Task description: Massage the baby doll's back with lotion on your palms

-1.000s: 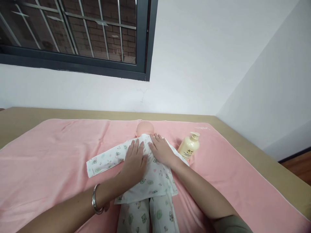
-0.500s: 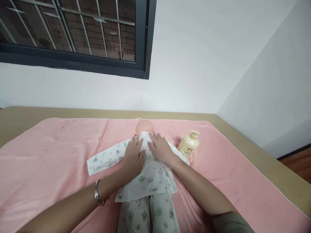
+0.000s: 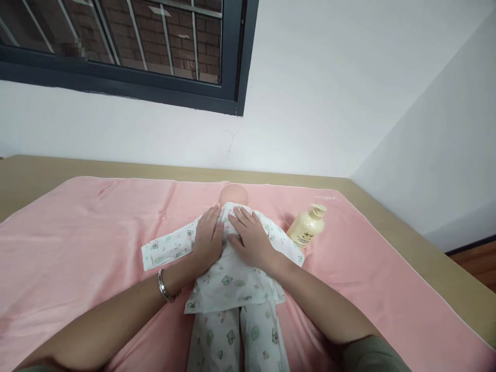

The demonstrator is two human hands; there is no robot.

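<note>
While left grip (image 3: 210, 238) and right grip (image 3: 252, 242) rest open and flat on the doll (image 3: 232, 280), a bottle (image 3: 308, 228) sits right of it on the towel (image 3: 77, 248) covering the tabletop (image 3: 116, 168), with a window (image 3: 116, 36) beyond.

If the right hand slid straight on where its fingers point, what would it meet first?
Probably the doll's head: the right hand lies flat on the printed top, fingers aimed toward it, though depth is hard to judge.

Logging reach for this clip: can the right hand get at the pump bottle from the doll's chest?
Probably yes. The right hand lies flat and empty on the doll, and the bottle sits close to its right on the pink towel, with only the doll's low sleeve between them.
</note>
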